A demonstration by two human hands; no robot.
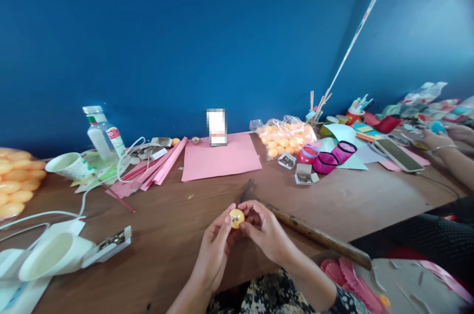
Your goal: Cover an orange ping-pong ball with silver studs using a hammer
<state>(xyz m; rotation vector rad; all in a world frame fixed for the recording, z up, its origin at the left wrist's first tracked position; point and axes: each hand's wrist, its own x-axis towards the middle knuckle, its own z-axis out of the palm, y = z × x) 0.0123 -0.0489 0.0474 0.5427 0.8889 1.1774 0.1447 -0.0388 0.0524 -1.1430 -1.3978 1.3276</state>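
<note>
Yellow round ball (236, 217) pinched between left hand (217, 245) and right hand (264, 232).

Deep blue wall (185, 32) behind everything. Brown wooden table (166, 235) in front of that wall. On the table: flat pink paper sheet (220, 157), with pink and red paper strips (155, 171) to its left. Further left of the sheet, clear bottle (101, 134) with red and green label, then white cup (68, 165). Right of the sheet, clear bag of orange balls (285, 138), magenta ring with black rim (342, 151), red pot of coloured pens (353, 115). Nearer than the sheet, small yellow-orange ball (237, 217) with dark specks. Below that, dark floral-patterned sleeve (266, 299).
</note>
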